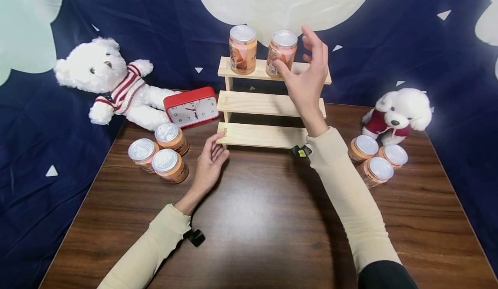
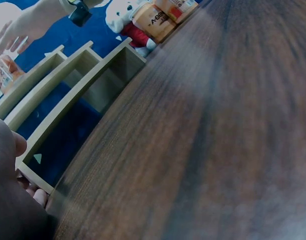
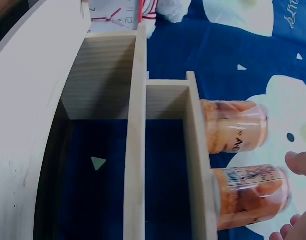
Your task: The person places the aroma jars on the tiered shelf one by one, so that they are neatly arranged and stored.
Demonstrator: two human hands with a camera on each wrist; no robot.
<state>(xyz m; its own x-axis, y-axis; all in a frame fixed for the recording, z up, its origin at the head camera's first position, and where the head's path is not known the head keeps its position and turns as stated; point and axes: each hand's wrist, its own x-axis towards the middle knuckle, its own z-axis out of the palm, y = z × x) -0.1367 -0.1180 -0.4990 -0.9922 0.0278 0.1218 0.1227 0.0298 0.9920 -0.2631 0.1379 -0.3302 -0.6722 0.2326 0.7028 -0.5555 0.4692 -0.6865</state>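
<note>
In the head view, the right hand is widely open and holds nothing; its thumb covers a small part of the right can, which stands on the top step of the wooden rack. The left hand holds the left end of the lowest step with bent fingers.

In the left wrist view, this hand is dark and cut off, so its grip is perhaps only light.

In the right wrist view, the right hand's fingertips, cut by the edge, are apart from the can.
</note>
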